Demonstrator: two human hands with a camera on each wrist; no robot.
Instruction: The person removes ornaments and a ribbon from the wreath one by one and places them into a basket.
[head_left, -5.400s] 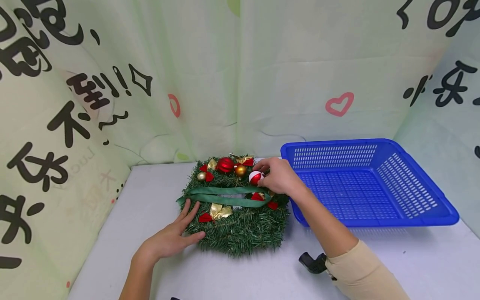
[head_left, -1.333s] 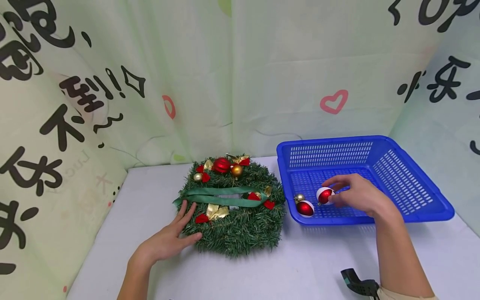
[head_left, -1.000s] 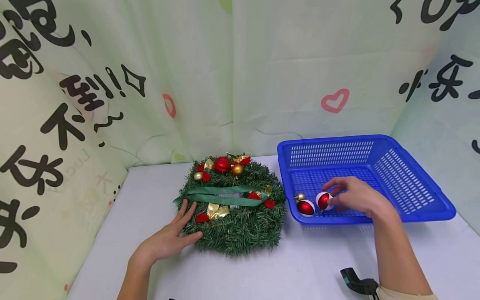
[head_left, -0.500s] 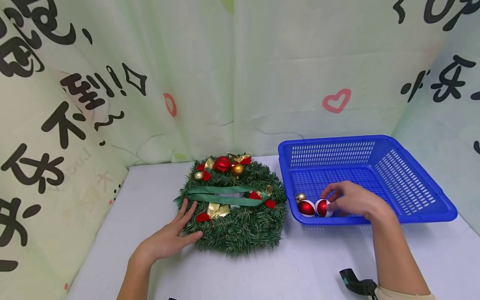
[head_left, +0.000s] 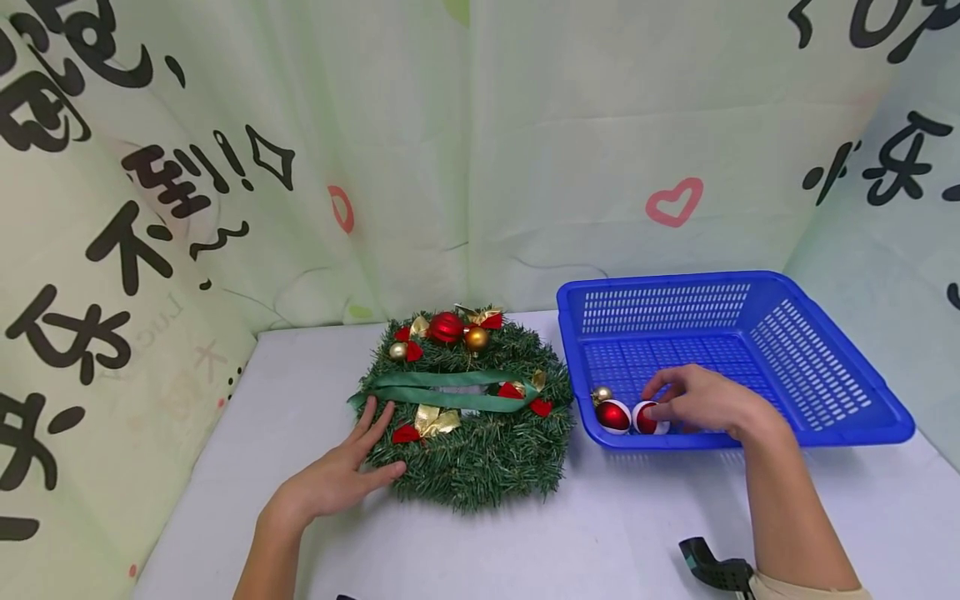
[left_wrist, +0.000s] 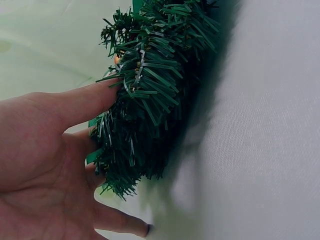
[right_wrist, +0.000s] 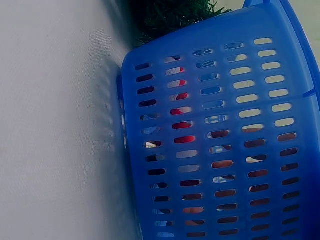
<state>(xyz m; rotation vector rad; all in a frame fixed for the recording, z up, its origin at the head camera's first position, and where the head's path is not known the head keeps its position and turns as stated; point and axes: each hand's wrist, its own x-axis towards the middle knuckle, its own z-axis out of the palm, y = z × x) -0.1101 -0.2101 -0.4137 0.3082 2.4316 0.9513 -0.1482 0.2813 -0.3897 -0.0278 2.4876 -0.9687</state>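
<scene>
A green wreath (head_left: 480,471) with ribbon, bows and baubles lies on the table. My left hand (head_left: 333,479) rests on its left edge, fingers spread; the left wrist view shows the thumb (left_wrist: 92,102) against the needles. Inside the blue basket (head_left: 847,437), my right hand (head_left: 708,404) pinches a red-and-white bauble (head_left: 643,418) low near the front wall, its right part covered by the fingers. A second red-and-white bauble (head_left: 612,416) sits right beside it, with a small gold bauble (head_left: 602,394) behind. In the right wrist view the basket's wall (right_wrist: 225,125) mostly hides the hand.
A green ribbon (head_left: 442,392) crosses the wreath, which bears a red bauble (head_left: 446,327), an orange-gold bauble (head_left: 476,338) and a gold bow (head_left: 437,422). Behind the white table (head_left: 525,550) hangs a pale green curtain (head_left: 525,167) with black lettering at its sides.
The red-and-white bauble left the wreath's right side and went into the basket in my right hand. It then moved down to beside the second bauble. My left hand stayed on the wreath.
</scene>
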